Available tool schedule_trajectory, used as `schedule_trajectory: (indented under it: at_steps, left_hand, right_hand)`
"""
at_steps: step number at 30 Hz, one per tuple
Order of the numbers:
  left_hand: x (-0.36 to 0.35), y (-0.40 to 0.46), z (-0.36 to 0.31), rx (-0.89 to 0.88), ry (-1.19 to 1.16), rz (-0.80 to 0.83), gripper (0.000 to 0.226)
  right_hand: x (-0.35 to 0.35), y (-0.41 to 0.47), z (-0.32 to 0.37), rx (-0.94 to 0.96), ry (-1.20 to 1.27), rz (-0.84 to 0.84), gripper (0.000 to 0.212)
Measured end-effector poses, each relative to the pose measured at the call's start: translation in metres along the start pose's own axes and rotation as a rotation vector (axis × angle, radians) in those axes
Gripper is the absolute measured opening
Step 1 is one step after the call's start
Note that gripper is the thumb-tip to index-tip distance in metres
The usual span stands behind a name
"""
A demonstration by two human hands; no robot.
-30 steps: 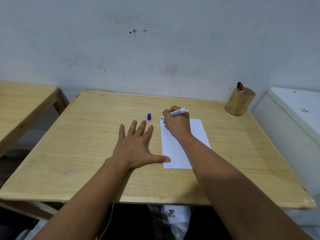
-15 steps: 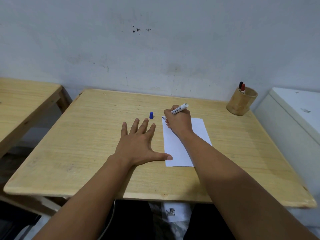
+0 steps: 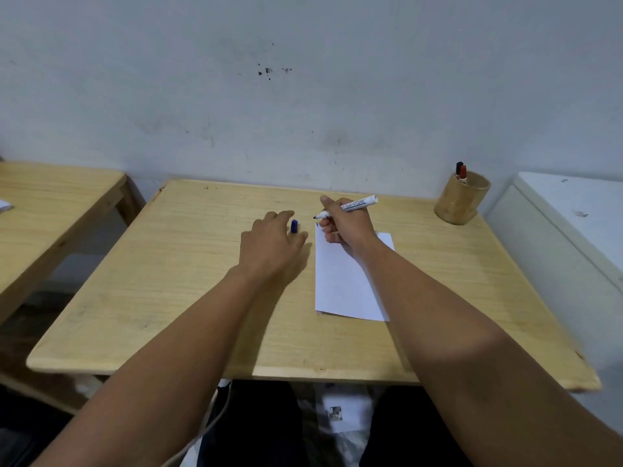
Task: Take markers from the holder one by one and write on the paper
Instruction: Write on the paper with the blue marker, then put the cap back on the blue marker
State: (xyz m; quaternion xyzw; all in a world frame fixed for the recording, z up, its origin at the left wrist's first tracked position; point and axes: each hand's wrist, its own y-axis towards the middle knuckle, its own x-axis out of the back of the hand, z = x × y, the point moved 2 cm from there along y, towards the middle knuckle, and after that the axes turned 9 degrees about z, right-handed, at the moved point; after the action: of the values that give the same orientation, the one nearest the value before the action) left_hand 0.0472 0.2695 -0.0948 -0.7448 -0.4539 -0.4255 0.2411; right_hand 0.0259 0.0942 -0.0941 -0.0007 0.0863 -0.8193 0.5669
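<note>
My right hand (image 3: 347,227) grips a white marker (image 3: 350,206) with its uncapped tip lifted just off the far left corner of the white paper (image 3: 344,281). The marker's blue cap (image 3: 294,226) stands on the wooden table (image 3: 168,281), left of the paper. My left hand (image 3: 271,244) is beside the cap, fingers curled around it, thumb on its right; whether they touch it I cannot tell. A bamboo holder (image 3: 461,201) at the table's far right corner holds a black marker (image 3: 458,167) and a red marker (image 3: 463,172).
A white wall rises just behind the table. A second wooden table (image 3: 50,203) stands to the left across a gap. A white cabinet (image 3: 573,230) sits right of the table. My legs are under the near edge.
My left hand left the paper's edge and moved forward to the blue cap. My right hand raised the marker tip off the paper and tilted the marker flatter.
</note>
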Motion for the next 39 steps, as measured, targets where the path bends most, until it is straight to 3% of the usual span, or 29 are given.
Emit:
schedule_trajectory:
  at_steps: [5,9,12,16,20,23,31,39]
  left_hand:
    - [0.003,0.028,-0.001,0.005,-0.025,0.048,0.04]
    - [-0.001,0.033,0.001,0.023,-0.004,0.007,0.028]
    - [0.0,0.034,-0.001,0.046,-0.123,-0.013,0.023]
    - [0.016,0.037,-0.017,0.059,-0.474,-0.027,0.005]
    - [0.035,0.031,-0.043,0.023,-0.764,-0.025,0.011]
    - [0.042,0.023,-0.06,0.021,-0.859,-0.03,0.01]
    - [0.041,0.012,-0.092,-0.026,-0.785,0.017,0.013]
    - [0.022,0.015,-0.131,-0.062,-0.68,0.07,0.02]
  right_hand:
    - [0.004,-0.009,0.031,0.164,-0.171,-0.088,0.037]
    - [0.02,-0.024,0.051,0.157,-0.203,-0.052,0.017]
    - [0.031,-0.039,0.056,0.078,-0.052,0.107,0.028]
    - [0.039,-0.055,0.053,0.022,0.214,0.119,0.035]
    - [0.04,-0.073,0.042,0.065,-0.115,0.107,0.016]
    - [0.038,-0.083,0.036,0.127,-0.317,0.096,0.021]
    - [0.049,-0.094,0.045,0.22,-0.435,0.024,0.019]
    - [0.081,-0.094,0.046,0.211,-0.285,-0.086,0.013]
